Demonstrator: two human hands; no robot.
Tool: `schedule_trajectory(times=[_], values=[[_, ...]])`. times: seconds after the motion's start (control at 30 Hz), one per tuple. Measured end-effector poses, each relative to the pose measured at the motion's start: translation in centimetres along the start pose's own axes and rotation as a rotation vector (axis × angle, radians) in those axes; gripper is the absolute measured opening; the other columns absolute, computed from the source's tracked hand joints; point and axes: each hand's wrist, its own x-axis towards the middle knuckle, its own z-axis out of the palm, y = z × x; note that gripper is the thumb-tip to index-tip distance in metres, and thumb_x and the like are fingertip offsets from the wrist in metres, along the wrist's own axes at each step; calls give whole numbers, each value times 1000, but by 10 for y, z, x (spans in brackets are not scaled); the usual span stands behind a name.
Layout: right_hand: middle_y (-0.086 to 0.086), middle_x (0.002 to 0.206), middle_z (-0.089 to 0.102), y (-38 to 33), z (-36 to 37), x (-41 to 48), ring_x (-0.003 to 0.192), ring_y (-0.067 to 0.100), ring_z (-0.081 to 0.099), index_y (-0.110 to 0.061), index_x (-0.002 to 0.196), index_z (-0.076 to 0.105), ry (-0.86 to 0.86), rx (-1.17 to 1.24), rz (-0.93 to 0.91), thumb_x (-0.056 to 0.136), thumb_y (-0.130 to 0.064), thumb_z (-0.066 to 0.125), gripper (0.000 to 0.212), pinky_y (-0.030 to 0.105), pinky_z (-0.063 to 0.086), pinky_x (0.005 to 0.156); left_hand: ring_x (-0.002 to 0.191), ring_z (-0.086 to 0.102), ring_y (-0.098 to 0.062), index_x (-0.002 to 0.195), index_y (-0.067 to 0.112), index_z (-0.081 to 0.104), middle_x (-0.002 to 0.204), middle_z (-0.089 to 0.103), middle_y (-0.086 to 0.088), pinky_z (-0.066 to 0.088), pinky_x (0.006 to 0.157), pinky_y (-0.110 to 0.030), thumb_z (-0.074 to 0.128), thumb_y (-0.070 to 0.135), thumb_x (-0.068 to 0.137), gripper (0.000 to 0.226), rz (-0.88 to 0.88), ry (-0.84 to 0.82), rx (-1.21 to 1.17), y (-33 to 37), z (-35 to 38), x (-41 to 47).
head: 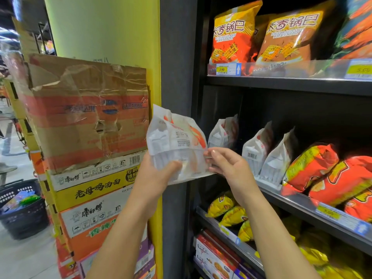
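Our left hand [159,174] grips the packet [177,141] from below, fingers curled round it, while our right hand [227,166] pinches its right edge, just left of the shelf [302,200]. We should probably hold it upright and slide it in beside the far row [255,150] of like packets.

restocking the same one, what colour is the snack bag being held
The plastic snack bag is white with orange-red print, clearest in the head view.

Yellow pillar [104,27] stands behind stacked cardboard cartons [88,121]; dark metal shelving [281,86] rises at right; black shopping basket [24,218] sits on pale floor [24,258].
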Motion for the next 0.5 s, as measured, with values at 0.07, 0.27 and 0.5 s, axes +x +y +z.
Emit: schedule_trajectory(times=[0.07,0.27,0.5], values=[[-12,118,75,3,-5,8,116,11,70,-28,124,71,31,-102,41,88,-54,68,45,39,60,99,111,74,-11,132,33,62,120,78,11,56,92,-33,69,12,95,42,-77,-64,-119,2,-10,1],[5,126,76,-3,-22,16,118,23,72,-20,134,65,-218,203,296,88,-48,69,53,50,54,106,100,78,-22,131,17,64,121,78,-9,64,71,-34,68,26,73,58,-217,-128,-428,-4,-29,4],[10,128,75,-12,-30,19,117,28,73,-22,133,65,-222,367,439,87,-42,73,51,48,56,101,99,77,-23,131,24,65,120,79,-8,66,72,-38,79,35,77,57,-322,-160,-453,4,-30,5]])
